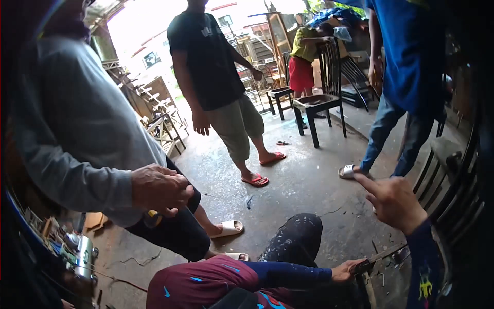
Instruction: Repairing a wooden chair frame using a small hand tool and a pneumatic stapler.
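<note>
My left arm reaches across the lower part of the view in a navy sleeve. My left hand (348,270) is closed on the end of a dark wooden piece (364,267), part of a frame low at the right; its fingertips are partly hidden. My right hand (395,202) is raised at the right, holding nothing. Its index finger stretches out toward the upper left, and the other fingers are partly curled. Between the two arms a dark, paint-spattered knee (296,237) shows above the concrete floor.
Close at left stands a person in a grey sweater (98,118). A person in a black shirt (208,67) and another in a blue shirt (411,56) stand farther off. Behind them is a dark chair (321,100) without its seat. A silver power tool (85,257) lies lower left.
</note>
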`<state>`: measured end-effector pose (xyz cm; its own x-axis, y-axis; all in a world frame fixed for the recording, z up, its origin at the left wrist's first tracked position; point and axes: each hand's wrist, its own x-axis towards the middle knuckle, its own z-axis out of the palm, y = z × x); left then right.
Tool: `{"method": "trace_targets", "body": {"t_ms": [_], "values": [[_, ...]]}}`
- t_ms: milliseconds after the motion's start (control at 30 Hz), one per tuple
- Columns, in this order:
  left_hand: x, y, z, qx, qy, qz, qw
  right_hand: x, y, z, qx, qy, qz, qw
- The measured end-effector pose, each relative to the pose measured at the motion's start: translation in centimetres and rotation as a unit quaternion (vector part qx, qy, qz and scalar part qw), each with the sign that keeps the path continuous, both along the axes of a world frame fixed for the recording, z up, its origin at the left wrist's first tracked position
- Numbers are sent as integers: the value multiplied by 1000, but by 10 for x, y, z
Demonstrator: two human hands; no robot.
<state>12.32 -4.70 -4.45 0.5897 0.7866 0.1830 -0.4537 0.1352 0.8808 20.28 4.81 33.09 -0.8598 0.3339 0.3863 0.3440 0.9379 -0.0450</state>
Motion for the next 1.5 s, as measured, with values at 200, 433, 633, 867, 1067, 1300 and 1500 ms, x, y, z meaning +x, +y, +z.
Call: {"method": "trace_targets", "body": {"t_ms": [200, 433, 633, 867, 1067, 1300, 1500], "values": [[5, 8, 12, 51, -15, 9, 999, -174, 36, 103, 78, 11, -20, 997], [-2, 10, 17, -39, 14, 59, 997, -192, 55, 156, 45, -7, -63, 997], [-9, 9, 22, 4, 32, 51, 998, -229, 38, 187, 81, -18, -82, 993], [-23, -7, 86, -76, 212, 29, 974, -259, -122, 209, 9, -15, 439, 898], [-14, 17, -14, -174, -106, -52, 978, -232, -143, 187, 147, 16, 409, 901], [-24, -7, 12, -45, 98, 53, 993, -40, -27, 38, 59, -115, 45, 991], [-15, 3, 28, 154, 125, 225, 954, 158, -37, -124, -12, -6, -278, 960]]}}
